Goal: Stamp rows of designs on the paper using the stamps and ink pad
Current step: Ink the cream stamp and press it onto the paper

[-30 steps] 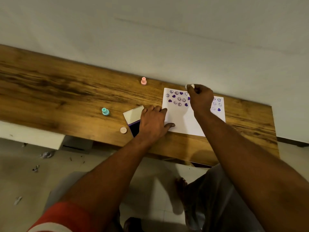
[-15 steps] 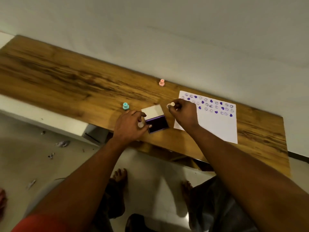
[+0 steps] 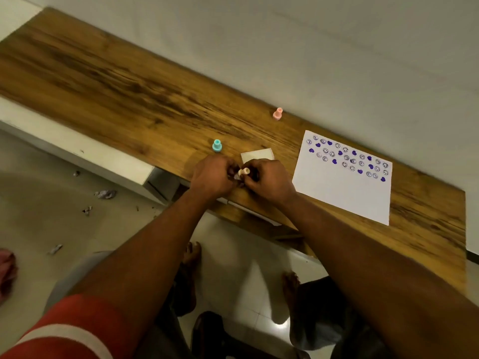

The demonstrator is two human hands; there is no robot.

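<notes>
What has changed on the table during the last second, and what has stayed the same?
The right hand carried the cream stamp left, off the paper, to the ink pad. The left hand left the paper's edge and now meets it at the stamp; the small round piece beside the pad is gone from view. The teal stamp, pink stamp and paper stayed put.

Purple-stamped paper (image 3: pixel 342 193) lies flat; teal stamp (image 3: pixel 217 145), pink stamp (image 3: pixel 277 114) stand upright; cream stamp (image 3: pixel 244 171) seemingly tipped.

A red sleeve (image 3: pixel 64 332) with a white stripe, grey trousers (image 3: pixel 66 277), and bare feet (image 3: pixel 190 257).
</notes>
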